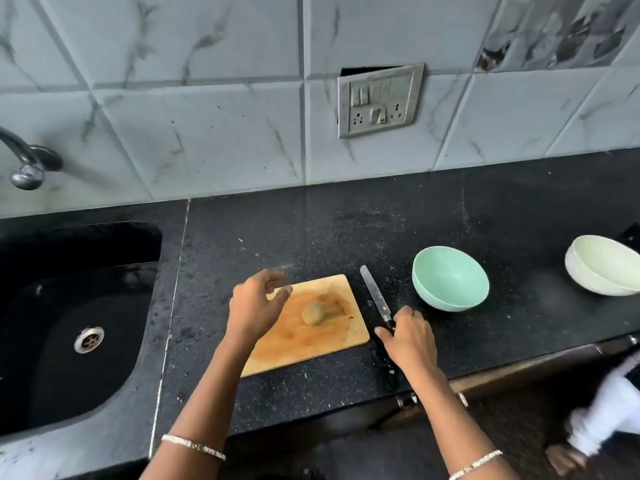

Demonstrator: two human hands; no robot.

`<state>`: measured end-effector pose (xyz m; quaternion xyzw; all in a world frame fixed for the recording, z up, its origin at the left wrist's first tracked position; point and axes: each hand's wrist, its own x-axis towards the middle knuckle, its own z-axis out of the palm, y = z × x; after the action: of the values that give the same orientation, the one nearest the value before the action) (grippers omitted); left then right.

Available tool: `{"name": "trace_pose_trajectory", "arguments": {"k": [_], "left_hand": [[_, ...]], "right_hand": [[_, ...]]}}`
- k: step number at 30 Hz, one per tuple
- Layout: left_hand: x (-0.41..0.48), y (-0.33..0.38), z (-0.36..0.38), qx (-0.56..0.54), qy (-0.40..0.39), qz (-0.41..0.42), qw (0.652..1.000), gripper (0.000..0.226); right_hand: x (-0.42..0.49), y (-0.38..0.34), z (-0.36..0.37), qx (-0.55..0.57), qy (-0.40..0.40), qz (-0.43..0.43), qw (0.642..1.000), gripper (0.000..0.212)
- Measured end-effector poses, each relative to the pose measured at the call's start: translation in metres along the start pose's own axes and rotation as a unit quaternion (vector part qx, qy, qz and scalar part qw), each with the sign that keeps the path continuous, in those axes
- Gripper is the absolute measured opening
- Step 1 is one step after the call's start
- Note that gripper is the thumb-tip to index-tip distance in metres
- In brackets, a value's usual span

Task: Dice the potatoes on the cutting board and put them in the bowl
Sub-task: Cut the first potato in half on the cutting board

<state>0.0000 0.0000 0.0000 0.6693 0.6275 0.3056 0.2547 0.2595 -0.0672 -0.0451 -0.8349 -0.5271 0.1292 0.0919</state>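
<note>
One round potato (312,313) sits in the middle of the wooden cutting board (332,341). The left hand (254,306) hovers at 9 o'clock from it, fingers loose and holding nothing. At 3 o'clock, just off the board, the right hand (408,337) wraps round the handle of the knife (375,296) (blade flat on the black counter (311,230)). The green bowl (450,282) stands at 2 o'clock.

Two bare forearms run to the left hand (254,306) and the right hand (407,341). Each forearm wears one thin, silver-coloured bracelet of small, pale, glinting links: the left bracelet (193,446) and the right bracelet (476,464), alike in make.
</note>
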Motion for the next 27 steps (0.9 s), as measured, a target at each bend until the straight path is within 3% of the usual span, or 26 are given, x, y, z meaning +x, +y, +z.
{"name": "trace_pose_trajectory", "arguments": {"k": [3,8,12,17,20,27], "left_hand": [[-0.007,-0.005,0.012,-0.011,-0.066,-0.017,0.998,0.043],[-0.010,-0.009,0.029,0.019,-0.163,-0.002,0.986,0.064],[-0.008,-0.004,0.039,0.055,-0.186,0.042,0.980,0.073],[-0.007,-0.010,0.051,0.129,-0.182,0.088,0.971,0.060],[-0.011,-0.019,0.054,0.082,-0.148,0.064,0.984,0.054],[-0.023,-0.038,0.049,-0.032,-0.087,-0.013,0.996,0.050]], "right_hand": [[0.000,0.000,0.003,0.012,-0.015,0.041,0.999,0.053],[0.003,-0.003,0.003,0.010,-0.010,0.057,0.998,0.039],[-0.002,-0.008,0.003,0.044,0.012,0.057,0.997,0.031],[-0.019,-0.018,0.003,0.182,-0.016,0.011,0.983,0.020],[-0.031,-0.030,0.007,0.251,-0.008,-0.012,0.968,0.019],[-0.061,-0.057,0.024,0.249,-0.018,-0.059,0.967,0.041]]}}
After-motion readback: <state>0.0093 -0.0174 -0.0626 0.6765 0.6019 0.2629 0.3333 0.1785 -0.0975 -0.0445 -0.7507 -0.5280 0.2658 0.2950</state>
